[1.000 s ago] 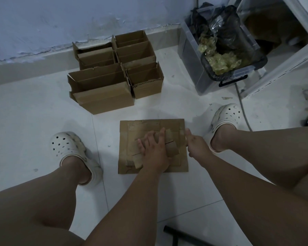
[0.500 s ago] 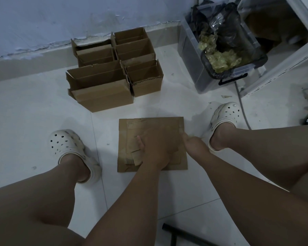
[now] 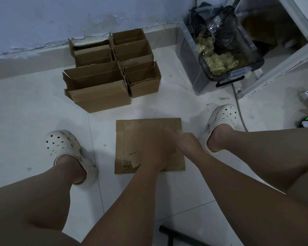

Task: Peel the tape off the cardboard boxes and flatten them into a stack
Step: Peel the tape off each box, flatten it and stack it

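Now: flattened cardboard [image 3: 132, 132] lies flat on the white tiled floor [image 3: 25, 112], between the person's feet. Looks like more than one sheet, with a torn corrugated flap [image 3: 132, 159] showing on its near-left part.

Left hand [image 3: 156, 148]: on top of the cardboard, about mid-sheet, forearm coming in from the near edge. Heavily motion-blurred, so I cannot tell how the fingers lie or whether they hold anything.

Right hand [image 3: 187, 142]: at the cardboard's right edge, touching or just beside the left hand. Fingers look curled inward (a pale smear at the tips; tape or not, cannot tell). Grip not readable.

Beyond the cardboard's far edge, slightly left: a cluster of open boxes [image 3: 112, 77], upright, tops open, packed against each other, the back ones near the wall [image 3: 60, 18].

Beyond and right of the cardboard: a clear plastic bin [image 3: 188, 64] lined with a black bag [image 3: 224, 32], holding crumpled yellowish tape wads [image 3: 219, 61].

Left of the cardboard: white clog [image 3: 62, 144]. Right of it, a little farther: second white clog [image 3: 222, 116], with a grey cable [image 3: 238, 107] running past.

Nearer than the cardboard, low right: a black bar [image 3: 169, 231] on the floor.
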Motion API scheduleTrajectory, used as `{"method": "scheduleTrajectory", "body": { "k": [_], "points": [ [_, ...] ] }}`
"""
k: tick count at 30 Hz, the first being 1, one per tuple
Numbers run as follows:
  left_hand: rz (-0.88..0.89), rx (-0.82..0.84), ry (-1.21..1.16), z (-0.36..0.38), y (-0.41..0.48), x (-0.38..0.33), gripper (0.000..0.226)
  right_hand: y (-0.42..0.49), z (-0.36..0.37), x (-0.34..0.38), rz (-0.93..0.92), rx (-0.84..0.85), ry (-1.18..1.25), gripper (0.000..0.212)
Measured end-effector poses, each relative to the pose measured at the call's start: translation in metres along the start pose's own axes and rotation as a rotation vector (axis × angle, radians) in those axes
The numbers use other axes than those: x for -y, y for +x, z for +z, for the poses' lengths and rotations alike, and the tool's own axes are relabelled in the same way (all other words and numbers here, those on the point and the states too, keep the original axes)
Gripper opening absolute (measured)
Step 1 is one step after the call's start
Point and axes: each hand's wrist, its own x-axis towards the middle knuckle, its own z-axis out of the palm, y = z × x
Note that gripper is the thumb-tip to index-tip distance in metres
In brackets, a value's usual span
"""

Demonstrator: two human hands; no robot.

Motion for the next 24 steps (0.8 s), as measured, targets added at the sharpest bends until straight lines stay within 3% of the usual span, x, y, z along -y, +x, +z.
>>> {"method": "scheduleTrajectory", "body": {
  "k": [2,6,8,13,24],
  "points": [
    [0.006,0.007,0.000,-0.001,-0.001,0.000,0.106,0.004,0.003,0.006,0.033,-0.001,0.063,0.088],
    [0.005,0.027,0.002,-0.003,-0.001,0.000,0.105,0.010,-0.007,0.019,-0.054,-0.034,0.114,0.030],
    [0.007,0.030,0.007,-0.003,-0.001,-0.001,0.103,0.016,-0.016,0.027,-0.107,-0.075,0.196,0.019],
    [-0.008,0.045,0.014,-0.006,-0.003,-0.001,0.103,0.048,-0.054,0.054,-0.146,-0.237,0.386,0.034],
    [0.007,-0.077,-0.003,-0.027,0.009,-0.034,0.101,0.103,-0.122,0.091,-0.087,-0.507,0.750,0.013]
  ]
}}
